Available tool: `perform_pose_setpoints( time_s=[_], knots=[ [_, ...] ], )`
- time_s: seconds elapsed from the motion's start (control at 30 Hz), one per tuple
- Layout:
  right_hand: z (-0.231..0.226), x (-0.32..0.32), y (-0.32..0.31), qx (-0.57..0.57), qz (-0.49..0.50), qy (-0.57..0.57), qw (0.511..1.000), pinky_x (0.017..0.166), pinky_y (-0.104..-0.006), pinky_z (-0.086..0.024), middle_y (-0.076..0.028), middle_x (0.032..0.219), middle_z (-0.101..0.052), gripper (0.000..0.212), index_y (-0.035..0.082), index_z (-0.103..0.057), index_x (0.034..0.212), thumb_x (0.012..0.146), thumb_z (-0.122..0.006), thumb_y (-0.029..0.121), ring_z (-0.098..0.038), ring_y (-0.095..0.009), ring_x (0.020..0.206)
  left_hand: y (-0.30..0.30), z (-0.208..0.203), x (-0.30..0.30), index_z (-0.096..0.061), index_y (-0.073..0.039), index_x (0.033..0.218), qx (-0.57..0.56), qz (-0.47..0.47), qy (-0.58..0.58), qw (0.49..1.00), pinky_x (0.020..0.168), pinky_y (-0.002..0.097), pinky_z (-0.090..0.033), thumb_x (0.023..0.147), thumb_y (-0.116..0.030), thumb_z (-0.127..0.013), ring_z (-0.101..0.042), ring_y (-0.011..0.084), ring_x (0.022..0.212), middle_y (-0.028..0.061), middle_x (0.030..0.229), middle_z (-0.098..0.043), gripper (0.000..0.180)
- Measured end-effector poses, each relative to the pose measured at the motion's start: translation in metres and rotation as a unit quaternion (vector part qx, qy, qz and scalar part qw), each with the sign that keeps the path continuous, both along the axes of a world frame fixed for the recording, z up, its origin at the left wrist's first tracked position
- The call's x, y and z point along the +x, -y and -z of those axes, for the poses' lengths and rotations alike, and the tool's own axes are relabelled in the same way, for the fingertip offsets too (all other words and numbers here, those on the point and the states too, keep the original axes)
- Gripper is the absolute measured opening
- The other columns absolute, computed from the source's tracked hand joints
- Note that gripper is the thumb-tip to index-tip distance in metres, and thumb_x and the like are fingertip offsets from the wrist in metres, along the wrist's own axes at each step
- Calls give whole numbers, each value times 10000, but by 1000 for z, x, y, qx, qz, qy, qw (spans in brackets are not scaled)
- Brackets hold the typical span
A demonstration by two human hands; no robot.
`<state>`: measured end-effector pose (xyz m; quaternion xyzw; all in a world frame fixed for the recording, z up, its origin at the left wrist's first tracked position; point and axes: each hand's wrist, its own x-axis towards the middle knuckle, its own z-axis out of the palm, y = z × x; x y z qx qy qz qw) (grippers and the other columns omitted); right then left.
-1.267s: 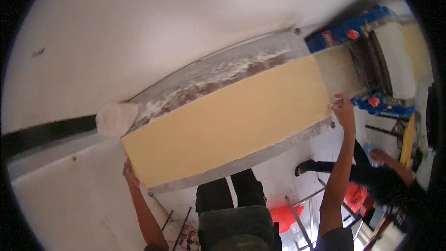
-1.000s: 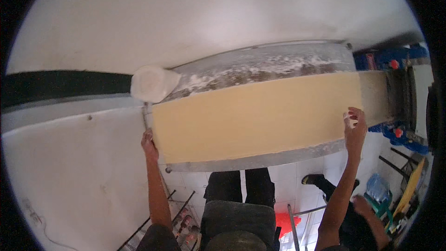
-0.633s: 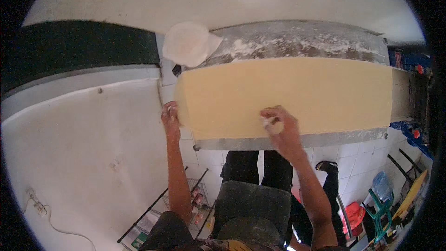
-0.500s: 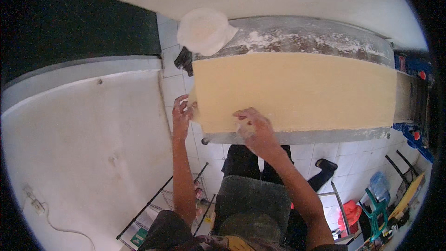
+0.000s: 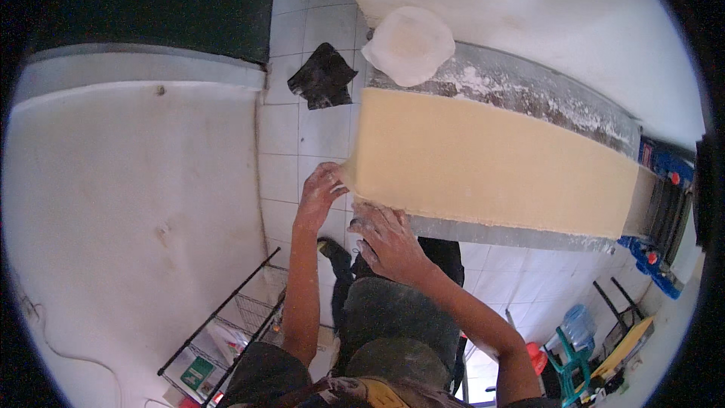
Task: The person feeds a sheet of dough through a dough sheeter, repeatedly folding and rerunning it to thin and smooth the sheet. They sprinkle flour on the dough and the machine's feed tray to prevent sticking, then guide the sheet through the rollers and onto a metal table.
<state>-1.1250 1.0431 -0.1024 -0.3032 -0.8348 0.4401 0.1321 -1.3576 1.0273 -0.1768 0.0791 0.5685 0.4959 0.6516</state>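
A long, smooth, pale yellow sheet of dough [image 5: 495, 162] lies along a floured grey tabletop [image 5: 483, 229], and its left end hangs over the table's end. My left hand [image 5: 322, 187] is closed on that overhanging edge, pinching it between thumb and fingers. At the near left corner, my right hand [image 5: 389, 238] rests its fingers against the dough's near edge. Its thumb stands apart from the bent fingers, and it holds nothing that I can see. White flour coats the fingers of both hands.
A round white bag of flour [image 5: 411, 44] sits at the far left corner. Blue-framed machinery [image 5: 653, 255] adjoins the right end. A black cloth [image 5: 323, 77] lies on the tiled floor. On the lower left stands a wire rack [image 5: 257, 302]; a green stool [image 5: 572, 366] is lower right.
My right hand has moved left and nearer me, from above the dough to the table's corner. My left hand still pinches the end. The view has turned, shifting the table rightward.
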Motion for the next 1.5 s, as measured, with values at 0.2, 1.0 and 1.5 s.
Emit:
perform_pose_setpoints(
  time_s=[0.2,1.0,1.5],
  knots=[
    [4,-18,-13,71,-14,25,997,1153,-580,-311,-218,1529,-444,357,96,-604,1238,938,-642,285,-408,-390,1418,7,16,10,-566,-71,1255,43,-112,96,988,1014,362,-516,822,-37,-689,-621,203,1139,53,1203,-626,451],
    [14,2,-12,75,0,1,997,1140,-552,-320,-156,1475,-516,294,101,-624,1197,955,-663,262,-431,-329,1433,35,20,31,-540,5,1402,88,-159,115,977,1131,388,-422,840,-16,-709,-562,237,1261,121,1365,-595,588],
    [15,6,-31,-121,154,-156,968,1065,-469,-452,-184,1326,-626,236,51,-621,1196,985,-609,156,-607,-353,1217,-6,29,32,-656,-36,1261,136,-160,6,978,1074,397,-458,902,-94,-711,-610,250,1191,118,1263,-652,368]
  ],
)
